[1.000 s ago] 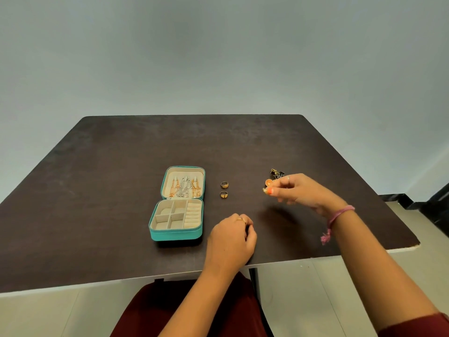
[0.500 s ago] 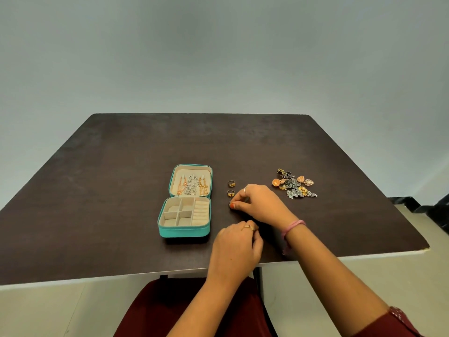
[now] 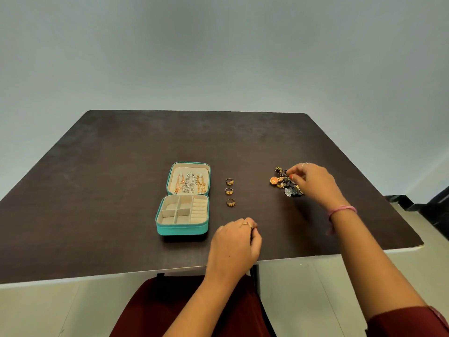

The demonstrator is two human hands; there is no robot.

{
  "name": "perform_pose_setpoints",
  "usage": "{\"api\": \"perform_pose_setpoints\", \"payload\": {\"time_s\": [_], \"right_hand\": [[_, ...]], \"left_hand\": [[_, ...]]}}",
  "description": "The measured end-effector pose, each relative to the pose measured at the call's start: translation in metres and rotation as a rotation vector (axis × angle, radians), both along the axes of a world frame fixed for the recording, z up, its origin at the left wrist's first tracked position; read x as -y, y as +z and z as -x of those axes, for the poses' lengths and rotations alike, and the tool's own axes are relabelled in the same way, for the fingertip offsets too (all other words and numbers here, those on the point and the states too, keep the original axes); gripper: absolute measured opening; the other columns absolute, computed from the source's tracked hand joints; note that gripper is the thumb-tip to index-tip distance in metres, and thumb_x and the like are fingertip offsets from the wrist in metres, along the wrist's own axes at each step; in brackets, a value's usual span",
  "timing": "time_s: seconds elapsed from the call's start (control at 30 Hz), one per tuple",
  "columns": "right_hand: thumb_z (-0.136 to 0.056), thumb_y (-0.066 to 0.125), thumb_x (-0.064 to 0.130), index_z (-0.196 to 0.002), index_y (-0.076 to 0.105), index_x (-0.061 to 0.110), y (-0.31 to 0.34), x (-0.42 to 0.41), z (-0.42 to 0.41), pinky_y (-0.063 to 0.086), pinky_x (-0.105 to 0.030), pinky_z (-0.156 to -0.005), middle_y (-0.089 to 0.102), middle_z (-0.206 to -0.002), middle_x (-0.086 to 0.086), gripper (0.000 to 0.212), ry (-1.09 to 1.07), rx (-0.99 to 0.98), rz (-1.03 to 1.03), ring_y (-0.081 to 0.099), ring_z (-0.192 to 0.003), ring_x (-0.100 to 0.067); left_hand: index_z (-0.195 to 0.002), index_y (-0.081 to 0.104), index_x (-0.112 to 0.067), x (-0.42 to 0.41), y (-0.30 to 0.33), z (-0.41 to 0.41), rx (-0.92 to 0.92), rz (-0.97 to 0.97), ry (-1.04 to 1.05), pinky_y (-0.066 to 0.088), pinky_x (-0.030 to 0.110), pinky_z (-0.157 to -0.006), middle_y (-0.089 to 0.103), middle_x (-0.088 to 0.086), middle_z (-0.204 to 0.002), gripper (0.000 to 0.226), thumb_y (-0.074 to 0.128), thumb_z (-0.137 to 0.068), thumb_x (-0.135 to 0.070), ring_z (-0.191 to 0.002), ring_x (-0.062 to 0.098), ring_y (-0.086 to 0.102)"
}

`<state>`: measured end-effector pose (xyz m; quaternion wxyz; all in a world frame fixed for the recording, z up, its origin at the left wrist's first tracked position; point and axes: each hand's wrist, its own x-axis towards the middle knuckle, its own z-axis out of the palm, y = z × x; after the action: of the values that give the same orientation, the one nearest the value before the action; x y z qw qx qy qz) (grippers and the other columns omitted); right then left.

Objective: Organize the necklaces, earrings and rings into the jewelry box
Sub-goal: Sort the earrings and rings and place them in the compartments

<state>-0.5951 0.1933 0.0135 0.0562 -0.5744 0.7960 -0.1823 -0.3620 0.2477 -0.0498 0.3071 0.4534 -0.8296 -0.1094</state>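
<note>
A teal jewelry box [image 3: 182, 228] lies open on the dark table [image 3: 109, 178]. Several necklaces [image 3: 189, 183] hang in its lid, and its cream compartments look bare. Three gold rings [image 3: 229, 191] lie in a column just right of the box. Farther right is a pile of earrings [image 3: 286, 184] in orange, gold and dark metal. My right hand [image 3: 313, 183] reaches into that pile, its fingertips curled on the pieces; what they hold is hidden. My left hand [image 3: 234, 242] rests loosely curled on the table near the front edge, holding nothing I can see.
The table's front edge [image 3: 145, 273] runs just before my left hand, with my maroon-clad lap [image 3: 184, 310] below it. A dark object [image 3: 427, 205] stands on the floor past the table's right side. A plain grey wall is behind.
My right hand left a third ring below the other two, then moved right to the earring pile. The left hand stayed put.
</note>
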Motion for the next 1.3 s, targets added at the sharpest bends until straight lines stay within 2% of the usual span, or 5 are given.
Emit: {"api": "perform_pose_setpoints", "payload": {"time_s": [0.43,0.6,0.73,1.17,1.3], "right_hand": [[-0.094,0.053,0.039,-0.103,0.068,0.036,-0.007,0.013,-0.005,0.027,-0.033,-0.073,0.048,-0.093,0.008,0.018,0.155,-0.272,-0.162,0.054,-0.102,-0.019],[-0.091,0.06,0.03,-0.086,0.069,0.023,0.005,0.013,0.008,0.041,-0.032,-0.072,0.062,-0.075,0.009,0.013,0.118,0.259,-0.073,0.055,-0.077,-0.013],[-0.09,0.064,0.026,-0.086,0.071,0.016,0.011,0.004,0.01,0.04,-0.025,-0.069,0.067,-0.093,-0.004,0.013,0.095,0.615,-0.015,0.051,-0.076,-0.011],[-0.086,0.067,0.032,-0.094,0.075,0.023,-0.004,-0.016,-0.096,0.047,-0.024,-0.08,0.068,-0.089,0.013,0.014,0.38,0.31,-0.197,0.059,-0.082,-0.003],[-0.085,0.064,0.04,-0.09,0.073,0.033,-0.01,-0.016,-0.117,0.047,-0.041,-0.091,0.053,-0.076,0.023,0.012,0.318,0.209,-0.229,0.057,-0.09,-0.007]], "left_hand": [[-0.093,0.069,-0.022,-0.001,0.003,0.001,0.0,-0.015,-0.025,0.053,0.026,-0.062,0.067,-0.01,-0.075,0.024,0.047,-0.089,-0.03,-0.066,0.005,0.061],[-0.091,0.068,-0.022,0.0,0.002,0.0,-0.01,0.003,-0.022,0.053,0.027,-0.06,0.066,-0.01,-0.072,0.025,0.045,-0.089,-0.03,-0.063,0.005,0.059],[-0.091,0.068,-0.021,0.001,0.0,0.0,-0.001,0.0,-0.022,0.052,0.026,-0.06,0.066,-0.01,-0.072,0.025,0.045,-0.089,-0.03,-0.063,0.005,0.059],[-0.08,0.065,-0.02,-0.008,-0.008,-0.008,0.041,0.221,-0.014,0.038,0.024,-0.05,0.057,-0.008,-0.063,0.019,0.047,-0.083,-0.027,-0.055,0.009,0.054],[-0.075,0.062,-0.019,-0.007,-0.01,-0.008,0.033,0.232,-0.007,0.039,0.028,-0.049,0.054,-0.006,-0.06,0.016,0.049,-0.082,-0.026,-0.055,0.013,0.053]]}}
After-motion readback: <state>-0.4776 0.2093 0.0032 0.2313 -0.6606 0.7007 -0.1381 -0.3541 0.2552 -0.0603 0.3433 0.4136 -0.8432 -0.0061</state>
